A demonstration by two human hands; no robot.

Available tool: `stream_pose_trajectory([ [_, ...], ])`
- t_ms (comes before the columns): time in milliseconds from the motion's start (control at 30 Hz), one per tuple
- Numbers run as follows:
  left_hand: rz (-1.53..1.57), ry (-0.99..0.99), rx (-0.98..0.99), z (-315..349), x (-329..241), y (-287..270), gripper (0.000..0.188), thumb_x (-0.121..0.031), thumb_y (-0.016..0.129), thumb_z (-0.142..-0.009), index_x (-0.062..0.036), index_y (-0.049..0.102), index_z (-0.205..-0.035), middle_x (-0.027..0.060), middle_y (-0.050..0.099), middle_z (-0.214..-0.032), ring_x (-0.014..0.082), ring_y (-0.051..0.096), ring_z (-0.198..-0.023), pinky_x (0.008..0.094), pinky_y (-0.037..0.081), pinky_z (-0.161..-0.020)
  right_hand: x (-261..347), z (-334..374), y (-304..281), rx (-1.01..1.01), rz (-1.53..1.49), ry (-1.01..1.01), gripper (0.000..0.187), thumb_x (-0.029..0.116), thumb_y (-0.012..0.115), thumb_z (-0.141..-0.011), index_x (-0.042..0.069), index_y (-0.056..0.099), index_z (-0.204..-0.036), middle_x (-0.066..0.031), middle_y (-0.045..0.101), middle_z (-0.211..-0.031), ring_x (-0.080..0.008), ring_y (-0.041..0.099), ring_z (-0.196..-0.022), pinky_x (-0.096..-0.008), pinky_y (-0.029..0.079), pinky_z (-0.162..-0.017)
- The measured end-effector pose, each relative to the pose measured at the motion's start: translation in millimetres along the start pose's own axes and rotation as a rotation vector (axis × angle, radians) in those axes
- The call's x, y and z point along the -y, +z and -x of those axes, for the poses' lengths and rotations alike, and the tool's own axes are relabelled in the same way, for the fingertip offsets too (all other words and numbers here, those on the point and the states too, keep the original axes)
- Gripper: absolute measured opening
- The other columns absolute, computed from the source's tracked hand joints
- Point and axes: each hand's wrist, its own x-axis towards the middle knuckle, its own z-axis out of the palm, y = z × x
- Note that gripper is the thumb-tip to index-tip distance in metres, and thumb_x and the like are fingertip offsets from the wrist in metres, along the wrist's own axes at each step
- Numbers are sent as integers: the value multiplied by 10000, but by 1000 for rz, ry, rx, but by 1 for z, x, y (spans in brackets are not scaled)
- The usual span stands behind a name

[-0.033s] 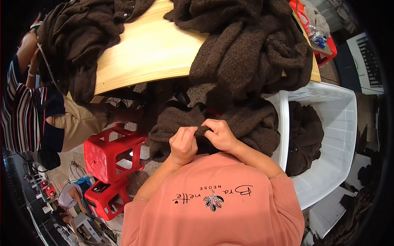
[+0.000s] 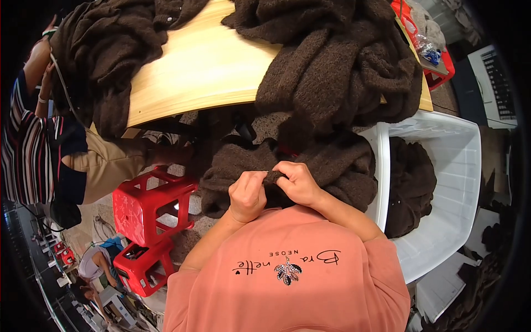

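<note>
A dark brown fuzzy knit garment (image 2: 343, 169) lies bunched over my lap, in front of my body. My left hand (image 2: 247, 193) is closed in a pinch on one edge of it. Close beside, my right hand (image 2: 297, 182) pinches the same edge, thumb and forefinger together. A short stretch of the knit runs between the two sets of fingertips. Whatever small detail lies under the fingertips is hidden.
Ahead stands a light wooden table (image 2: 204, 72) with brown knit heaps (image 2: 337, 66) on it. A white bin (image 2: 462, 182) at my right holds more brown knit. Red plastic stools (image 2: 133, 216) stand at left. A person in a striped top (image 2: 33, 149) stands by the table's left side.
</note>
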Motion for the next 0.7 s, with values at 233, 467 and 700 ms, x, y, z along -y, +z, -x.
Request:
stream_pose_trajectory([
  [233,-118,-12,55,1,4,0,302,129,503,-575,18,589,-842,130,582,-723,274,581,-610,326,485,-522,5,-5,11,-124,228,-120,63,47,515,-670,-3,492,-699,-176,549,-690,-377,536,-627,-434,426,-544],
  [467,-71,-216,-131,4,-10,18,242,121,520,-654,4,602,-849,138,578,-713,283,578,-620,324,463,-539,0,-15,11,-207,262,-178,44,45,518,-646,18,487,-661,-166,549,-671,-362,549,-621,-431,448,-539],
  [700,37,-193,-114,6,-8,-4,218,134,525,-709,8,596,-873,120,623,-764,217,601,-648,278,475,-595,7,-4,8,-126,181,-369,90,64,544,-657,36,462,-679,-133,510,-665,-335,535,-579,-413,431,-480],
])
